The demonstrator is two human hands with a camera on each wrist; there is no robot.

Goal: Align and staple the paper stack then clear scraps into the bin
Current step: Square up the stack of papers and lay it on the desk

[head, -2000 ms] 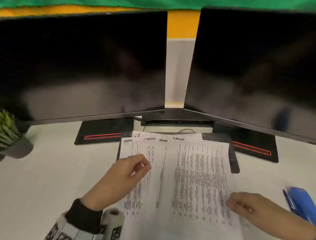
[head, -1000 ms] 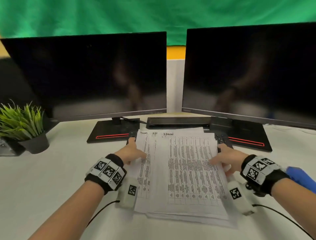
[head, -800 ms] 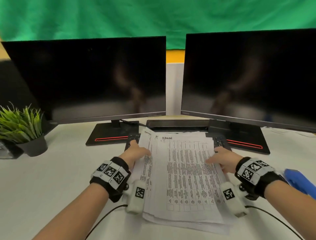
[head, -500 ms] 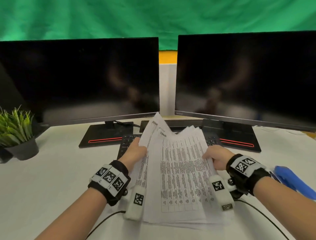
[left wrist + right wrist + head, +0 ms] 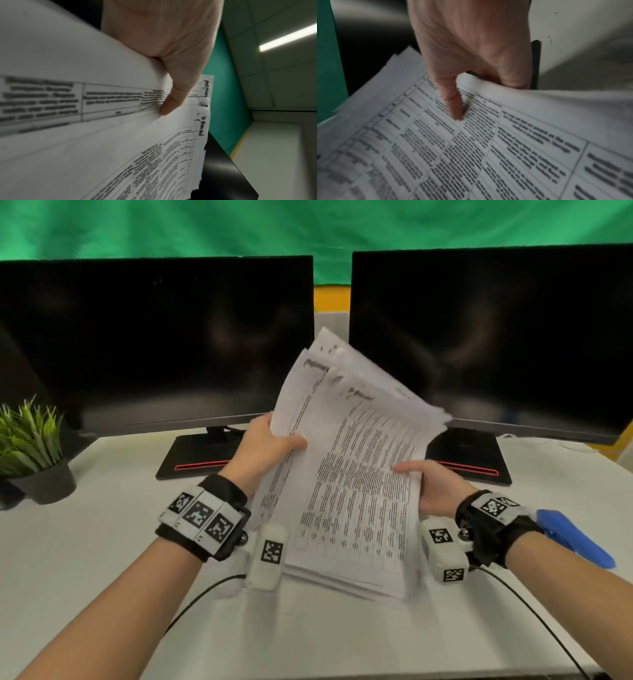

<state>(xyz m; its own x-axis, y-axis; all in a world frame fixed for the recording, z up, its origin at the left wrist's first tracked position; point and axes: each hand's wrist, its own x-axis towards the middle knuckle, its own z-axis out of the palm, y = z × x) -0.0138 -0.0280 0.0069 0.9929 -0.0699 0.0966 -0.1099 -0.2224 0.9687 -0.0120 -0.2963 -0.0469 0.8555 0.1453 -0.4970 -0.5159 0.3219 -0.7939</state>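
Left hand [image 5: 263, 448] grips the left edge of the thick white printed paper stack [image 5: 349, 484], thumb on top; right hand [image 5: 433, 486] pinches the right edge. Stack tilted up above the white desk [image 5: 85, 542]. Only the head view catches the blue stapler [image 5: 575, 539] right; wrist views show uneven sheet corners.

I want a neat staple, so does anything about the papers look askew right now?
Yes. The paper stack, gripped by the left hand and right hand, is uneven: its top corners fan out in steps instead of lining up, and the lower edges are staggered too.
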